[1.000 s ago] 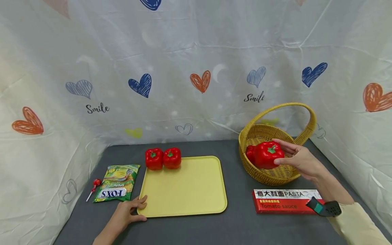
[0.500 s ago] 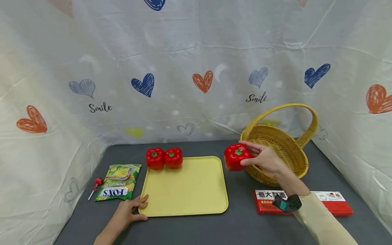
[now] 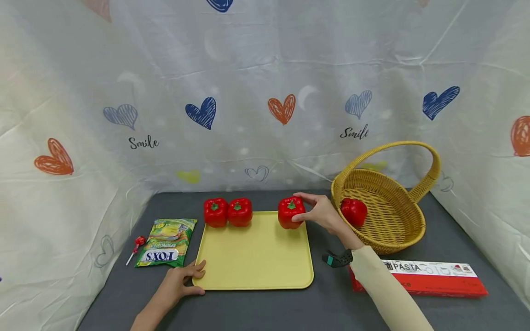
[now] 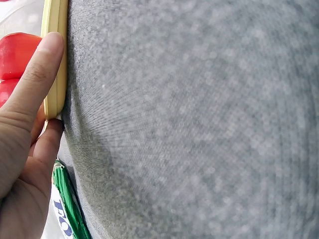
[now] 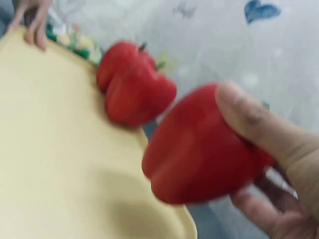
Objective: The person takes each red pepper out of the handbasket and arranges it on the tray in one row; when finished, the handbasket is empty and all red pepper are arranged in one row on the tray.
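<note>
My right hand (image 3: 324, 212) grips a red bell pepper (image 3: 290, 215) above the back right part of a yellow tray (image 3: 256, 257). In the right wrist view the held bell pepper (image 5: 194, 149) is tilted, with the thumb on its upper side. Two more red bell peppers (image 3: 216, 214) (image 3: 240, 213) stand side by side at the tray's back left corner. My left hand (image 3: 175, 284) holds the tray's front left corner; the left wrist view shows the thumb (image 4: 37, 74) against the tray's rim (image 4: 59, 84) and the fingers round the corner.
A yellow wicker basket (image 3: 397, 230) with a tall handle stands at the back right. Inside it lies a red bell pepper (image 3: 354, 212). A pasta box (image 3: 439, 278) lies in front, partly behind my right sleeve. On the left are a green FOXS packet (image 3: 165, 243) and a red lollipop (image 3: 140, 241).
My right hand has carried the bell pepper left, out of the basket and over the tray, uncovering another pepper in the basket. The left hand has stayed at the tray's corner.
</note>
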### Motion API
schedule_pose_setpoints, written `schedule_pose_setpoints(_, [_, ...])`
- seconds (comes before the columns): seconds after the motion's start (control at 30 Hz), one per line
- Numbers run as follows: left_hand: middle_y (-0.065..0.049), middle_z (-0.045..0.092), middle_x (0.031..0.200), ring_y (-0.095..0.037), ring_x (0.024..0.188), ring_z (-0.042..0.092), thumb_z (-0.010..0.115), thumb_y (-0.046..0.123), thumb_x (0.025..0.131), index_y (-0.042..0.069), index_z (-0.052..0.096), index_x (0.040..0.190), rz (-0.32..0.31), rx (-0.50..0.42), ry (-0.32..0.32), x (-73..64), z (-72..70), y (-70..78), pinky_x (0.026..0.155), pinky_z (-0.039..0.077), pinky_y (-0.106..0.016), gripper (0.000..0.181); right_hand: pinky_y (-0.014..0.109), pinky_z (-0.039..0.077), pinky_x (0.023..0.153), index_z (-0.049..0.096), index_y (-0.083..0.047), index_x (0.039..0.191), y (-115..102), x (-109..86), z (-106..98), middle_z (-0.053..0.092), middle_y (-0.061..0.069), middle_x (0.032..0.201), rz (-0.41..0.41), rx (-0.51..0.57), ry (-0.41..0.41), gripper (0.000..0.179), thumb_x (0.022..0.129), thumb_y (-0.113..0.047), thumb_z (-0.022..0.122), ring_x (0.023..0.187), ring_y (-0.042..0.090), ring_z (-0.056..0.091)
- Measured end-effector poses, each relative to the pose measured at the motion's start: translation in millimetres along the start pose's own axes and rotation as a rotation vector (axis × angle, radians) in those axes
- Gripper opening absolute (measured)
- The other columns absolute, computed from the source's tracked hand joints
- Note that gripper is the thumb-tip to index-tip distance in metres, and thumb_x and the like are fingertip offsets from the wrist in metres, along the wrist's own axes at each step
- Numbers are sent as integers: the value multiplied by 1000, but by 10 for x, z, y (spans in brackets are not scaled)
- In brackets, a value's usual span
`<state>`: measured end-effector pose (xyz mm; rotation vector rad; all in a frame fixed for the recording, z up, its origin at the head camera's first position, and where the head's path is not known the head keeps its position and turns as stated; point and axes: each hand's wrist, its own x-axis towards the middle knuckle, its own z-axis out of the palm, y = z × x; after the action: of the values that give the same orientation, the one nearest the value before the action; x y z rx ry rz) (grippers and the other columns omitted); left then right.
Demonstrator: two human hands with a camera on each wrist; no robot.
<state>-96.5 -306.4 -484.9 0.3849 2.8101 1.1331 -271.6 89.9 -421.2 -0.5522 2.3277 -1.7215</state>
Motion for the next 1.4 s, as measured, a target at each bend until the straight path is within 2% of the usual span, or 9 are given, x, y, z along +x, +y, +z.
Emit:
schedule_pose_setpoints(0.13, [-20,59,125,-45,122,46,83,30,66,-4,71,109,-12,-6,4,12,3,-1,83,54,-36,56,47,46,97,63,-6,127,161,163,12,60,14,129,-50,-78,-22,66,68,-20,88,128,30,49])
schedule_pose_setpoints(0.3, [-20,59,125,-45,122,45,83,31,66,-4,71,109,-22,-10,-3,13,4,0,84,54,-37,57,50,43,100,63,-6,127,290,305,66,59,13,130,-67,-78,-49,67,67,-19,89,128,29,49])
schedule_pose_setpoints(0.63, [-20,59,125,-46,122,46,83,31,65,-4,71,109,-33,-10,-6,1,15,19,85,53,-38,57,45,42,102,66,-10,124,294,538,375,64,8,124,-63,-101,-33,66,64,-22,91,123,24,54])
schedule_pose_setpoints(0.87, [-21,60,124,-47,121,46,83,30,65,-5,71,109,-11,-17,-4,6,16,25,85,53,-39,57,47,41,103,64,-8,125,247,567,544,61,9,128,-94,-100,-56,65,66,-18,90,123,27,53])
schedule_pose_setpoints(1.1, [-21,59,125,-46,122,46,83,29,66,-5,71,108,-29,-15,-3,1,11,12,85,53,-39,56,37,51,93,60,-10,128,230,553,631,59,7,128,-76,-28,-91,65,68,-13,88,116,29,57])
schedule_pose_setpoints(1.27, [-21,59,124,-46,121,46,83,30,65,-6,71,109,-19,-20,-3,2,13,2,86,52,-40,58,39,46,100,58,-10,130,240,553,653,57,6,132,-83,-14,-86,69,68,-11,88,124,24,51])
schedule_pose_setpoints(1.4, [-21,59,125,-45,122,46,83,30,65,-6,71,109,-32,-22,-1,6,14,-14,85,53,-39,57,44,41,104,51,-5,137,248,562,649,51,13,139,-114,-1,-114,76,69,-8,86,130,24,46])
